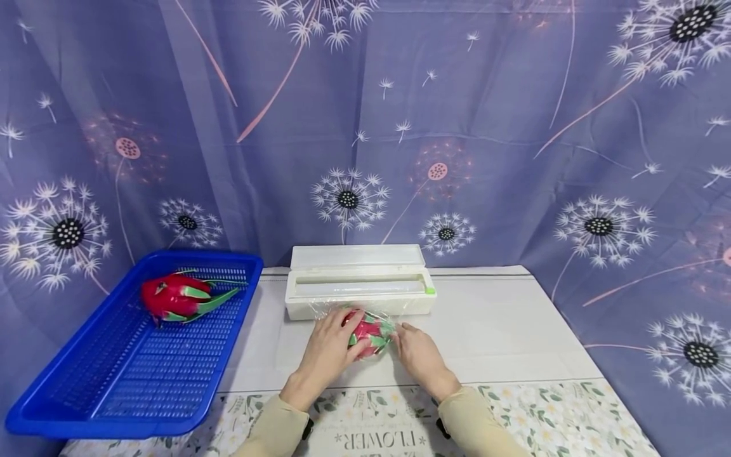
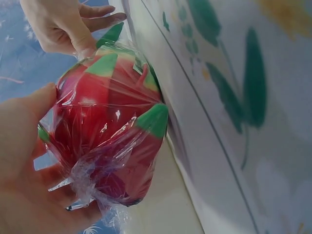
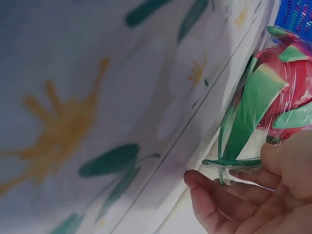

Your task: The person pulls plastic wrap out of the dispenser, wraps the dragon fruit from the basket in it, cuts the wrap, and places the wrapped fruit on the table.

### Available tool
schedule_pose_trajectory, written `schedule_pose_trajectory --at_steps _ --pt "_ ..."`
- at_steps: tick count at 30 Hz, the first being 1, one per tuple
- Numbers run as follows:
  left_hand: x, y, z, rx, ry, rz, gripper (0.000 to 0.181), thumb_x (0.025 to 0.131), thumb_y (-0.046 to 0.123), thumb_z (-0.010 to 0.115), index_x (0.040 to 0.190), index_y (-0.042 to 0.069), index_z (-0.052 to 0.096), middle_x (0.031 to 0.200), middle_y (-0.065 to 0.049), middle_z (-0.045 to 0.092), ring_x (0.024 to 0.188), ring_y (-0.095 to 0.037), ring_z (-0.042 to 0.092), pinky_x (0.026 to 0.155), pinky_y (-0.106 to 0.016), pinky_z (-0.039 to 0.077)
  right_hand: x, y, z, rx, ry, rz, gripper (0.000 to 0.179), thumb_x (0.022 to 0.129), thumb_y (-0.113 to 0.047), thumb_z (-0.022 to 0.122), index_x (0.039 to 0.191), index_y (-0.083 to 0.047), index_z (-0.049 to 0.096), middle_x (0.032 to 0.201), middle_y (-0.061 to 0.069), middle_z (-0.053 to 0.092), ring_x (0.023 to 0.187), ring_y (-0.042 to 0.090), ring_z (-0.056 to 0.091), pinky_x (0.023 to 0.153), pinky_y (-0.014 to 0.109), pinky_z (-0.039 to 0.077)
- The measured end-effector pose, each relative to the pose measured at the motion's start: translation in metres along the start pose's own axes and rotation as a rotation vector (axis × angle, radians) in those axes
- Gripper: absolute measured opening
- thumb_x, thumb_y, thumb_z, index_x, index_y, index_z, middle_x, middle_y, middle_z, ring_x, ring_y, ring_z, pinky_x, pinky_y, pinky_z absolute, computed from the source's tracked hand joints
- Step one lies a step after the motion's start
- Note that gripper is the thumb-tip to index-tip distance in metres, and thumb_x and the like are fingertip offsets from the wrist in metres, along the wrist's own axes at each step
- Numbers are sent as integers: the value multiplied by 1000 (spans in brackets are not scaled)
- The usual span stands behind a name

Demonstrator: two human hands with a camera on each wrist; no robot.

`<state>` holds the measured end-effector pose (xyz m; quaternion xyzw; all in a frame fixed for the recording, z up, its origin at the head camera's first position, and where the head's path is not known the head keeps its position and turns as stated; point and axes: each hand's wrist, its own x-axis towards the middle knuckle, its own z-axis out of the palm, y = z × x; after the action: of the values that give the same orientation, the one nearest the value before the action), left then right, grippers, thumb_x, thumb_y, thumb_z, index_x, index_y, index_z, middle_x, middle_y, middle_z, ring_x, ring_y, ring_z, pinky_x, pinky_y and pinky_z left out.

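A red dragon fruit (image 2: 108, 122) with green leaf tips lies in front of the film box, covered in clear cling film that bunches up at one end. My left hand (image 1: 327, 343) grips it from the left, thumb and fingers spread round its side. At the leafy right end, my right hand (image 1: 419, 352) pinches the cling film (image 3: 223, 174) beside the long green leaves (image 3: 251, 109). Close behind both hands stands the white cling film box (image 1: 360, 304), lid up, with the film roll (image 1: 360, 289) showing inside.
On the left sits a blue plastic basket (image 1: 154, 387) holding another red dragon fruit (image 1: 177, 297) with green leaves. A white cloth with a floral front border (image 1: 542, 412) covers the table. Behind hangs a blue curtain (image 1: 388, 108) with dandelion prints.
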<state>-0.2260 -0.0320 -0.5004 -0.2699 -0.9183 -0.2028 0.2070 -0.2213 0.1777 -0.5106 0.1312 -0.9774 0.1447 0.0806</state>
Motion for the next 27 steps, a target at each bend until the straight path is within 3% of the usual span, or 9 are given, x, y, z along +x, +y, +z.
schedule_pose_trajectory --at_steps 3,8,13,15,22,27 --pt "0 0 0 -10 4 -4 59 92 42 67 138 8 56 132 -15 55 123 -36 50 97 -54 41 1 0 -1 17 16 6 34 101 -23 55 123 1 64 118 22 65 106 38 64 91 47 50" --pt "-4 -5 -3 -93 -47 -30 62 93 44 65 143 10 51 138 -14 50 131 -35 44 103 -55 36 2 4 -2 117 46 4 30 99 -24 59 116 -3 70 112 18 68 102 35 66 87 46 52" --pt "-9 -9 -8 -178 -73 -23 63 92 46 66 143 11 52 145 -15 46 133 -35 42 106 -54 33 2 8 -7 187 -24 62 28 98 -26 61 115 -7 71 99 8 72 75 16 63 68 37 50" --pt "-10 -10 -9 -184 -68 -7 62 92 44 66 142 12 52 145 -15 46 132 -35 43 106 -54 34 1 8 -8 204 -43 87 29 98 -26 61 118 -6 69 101 8 72 73 14 59 68 37 49" --pt "-14 -10 -10 -192 -61 18 55 96 39 62 143 12 52 145 -15 46 133 -36 42 106 -54 35 1 7 -13 215 -98 133 37 96 -29 62 125 -5 66 114 14 69 99 30 66 85 49 51" --pt "-15 -12 -11 -224 -55 16 54 96 37 63 142 10 52 145 -16 46 133 -36 41 106 -54 34 3 13 -22 286 -153 150 43 95 -32 63 127 -3 64 115 17 68 102 37 64 88 53 49"
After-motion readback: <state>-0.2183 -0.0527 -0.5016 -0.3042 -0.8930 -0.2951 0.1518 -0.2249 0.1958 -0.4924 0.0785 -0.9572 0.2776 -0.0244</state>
